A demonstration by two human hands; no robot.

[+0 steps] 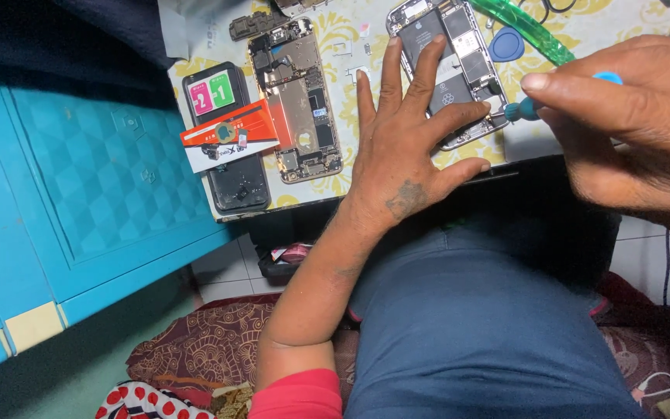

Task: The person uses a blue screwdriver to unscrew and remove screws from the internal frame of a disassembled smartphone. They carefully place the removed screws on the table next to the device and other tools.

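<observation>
1. Blue-trousered lap (459, 326) is seen below the table edge (288, 206).
2. Opened phone (447, 66) is pinned flat under the spread left hand (401, 147).
3. Blue-handled screwdriver (525, 109) is pinched closed in the right hand (630, 132), tip pointing left at the phone's lower corner.

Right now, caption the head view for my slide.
Left hand steadies an opened phone while right hand works a blue screwdriver at its edge.

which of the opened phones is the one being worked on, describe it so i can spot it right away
Start at the table with the yellow-and-white patterned cover, along the top of the view. Two opened phones lie there; take the right-hand one, the opened phone under the fingers of the left hand. Unlike the bare metal frame to its left, it has a black battery, and the right hand holds a blue-handled screwdriver at its edge.
</observation>
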